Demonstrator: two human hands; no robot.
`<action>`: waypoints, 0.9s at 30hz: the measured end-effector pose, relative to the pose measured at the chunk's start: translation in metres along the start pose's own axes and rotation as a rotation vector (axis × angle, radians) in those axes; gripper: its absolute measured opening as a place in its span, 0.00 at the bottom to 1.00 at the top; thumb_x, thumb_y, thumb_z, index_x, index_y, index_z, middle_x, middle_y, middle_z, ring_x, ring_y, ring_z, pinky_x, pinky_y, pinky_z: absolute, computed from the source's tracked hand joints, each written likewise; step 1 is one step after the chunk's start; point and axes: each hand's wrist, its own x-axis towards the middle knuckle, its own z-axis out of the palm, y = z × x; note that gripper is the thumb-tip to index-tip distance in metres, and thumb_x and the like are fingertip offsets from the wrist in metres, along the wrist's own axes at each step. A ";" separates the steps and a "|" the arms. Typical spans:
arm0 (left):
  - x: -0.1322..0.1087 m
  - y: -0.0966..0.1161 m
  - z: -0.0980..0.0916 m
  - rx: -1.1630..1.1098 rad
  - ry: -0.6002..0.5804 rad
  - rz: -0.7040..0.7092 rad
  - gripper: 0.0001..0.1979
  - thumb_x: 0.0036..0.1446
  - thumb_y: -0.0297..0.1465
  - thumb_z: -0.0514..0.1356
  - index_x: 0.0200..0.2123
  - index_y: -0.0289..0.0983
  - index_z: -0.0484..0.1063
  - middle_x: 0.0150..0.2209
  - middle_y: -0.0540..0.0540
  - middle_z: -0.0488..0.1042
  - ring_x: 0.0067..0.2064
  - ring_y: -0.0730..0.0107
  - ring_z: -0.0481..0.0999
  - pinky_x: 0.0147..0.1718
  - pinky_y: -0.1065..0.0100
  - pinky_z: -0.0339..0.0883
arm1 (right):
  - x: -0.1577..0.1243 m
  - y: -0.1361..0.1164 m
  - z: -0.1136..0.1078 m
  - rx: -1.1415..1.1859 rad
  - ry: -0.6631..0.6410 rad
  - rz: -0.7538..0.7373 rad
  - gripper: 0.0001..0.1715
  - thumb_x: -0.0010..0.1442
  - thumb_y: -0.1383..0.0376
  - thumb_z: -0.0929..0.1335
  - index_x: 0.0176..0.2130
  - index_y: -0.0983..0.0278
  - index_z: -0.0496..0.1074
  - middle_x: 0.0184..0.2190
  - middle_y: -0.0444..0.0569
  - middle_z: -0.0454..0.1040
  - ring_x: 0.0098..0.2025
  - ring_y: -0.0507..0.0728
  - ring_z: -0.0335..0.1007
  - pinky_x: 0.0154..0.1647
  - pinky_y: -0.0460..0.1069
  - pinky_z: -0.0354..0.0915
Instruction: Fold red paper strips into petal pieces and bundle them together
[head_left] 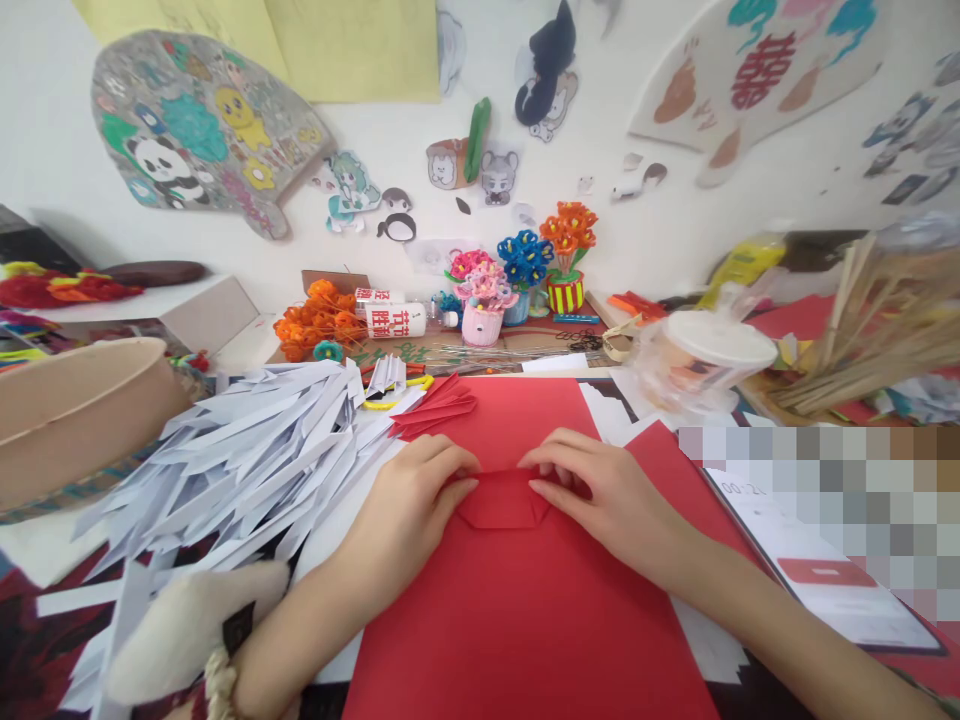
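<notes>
Folded red paper (506, 503) was pinched at either end by left hand (426, 492) and right hand (601, 490) over red sheet (517, 620); white paper strips (259, 465) were heaped at left.

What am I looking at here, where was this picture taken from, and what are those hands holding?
There is no machine here: a person is working with two bare hands. The single picture comes from a camera worn on the person's head, looking forward and down.

The left hand and right hand pinch opposite ends of a small folded red paper piece, above a large flat red paper sheet.

On the left lies a heap of folded white paper strips. Farther back stand pink, blue and orange handmade flowers in small pots. On the right lies a flat device with a bright screen.
</notes>
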 end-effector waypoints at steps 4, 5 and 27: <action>-0.002 0.000 -0.001 0.000 -0.010 0.037 0.08 0.62 0.22 0.56 0.37 0.37 0.74 0.36 0.49 0.74 0.38 0.69 0.73 0.38 0.69 0.65 | -0.001 0.001 0.001 -0.037 0.032 -0.115 0.09 0.65 0.75 0.65 0.40 0.63 0.72 0.38 0.46 0.74 0.39 0.53 0.71 0.41 0.47 0.65; -0.003 -0.001 -0.001 0.000 -0.014 0.050 0.08 0.62 0.22 0.56 0.37 0.38 0.74 0.36 0.49 0.74 0.38 0.69 0.73 0.38 0.69 0.65 | -0.001 0.001 0.001 -0.052 0.041 -0.143 0.09 0.65 0.75 0.65 0.39 0.63 0.72 0.37 0.47 0.74 0.39 0.54 0.71 0.41 0.48 0.65; -0.010 0.009 -0.013 0.544 -0.089 0.534 0.20 0.70 0.26 0.40 0.47 0.30 0.71 0.36 0.42 0.74 0.36 0.63 0.71 0.35 0.64 0.67 | -0.005 0.002 -0.002 -0.449 0.084 -0.497 0.22 0.70 0.74 0.56 0.39 0.67 0.76 0.35 0.55 0.77 0.36 0.57 0.71 0.37 0.52 0.69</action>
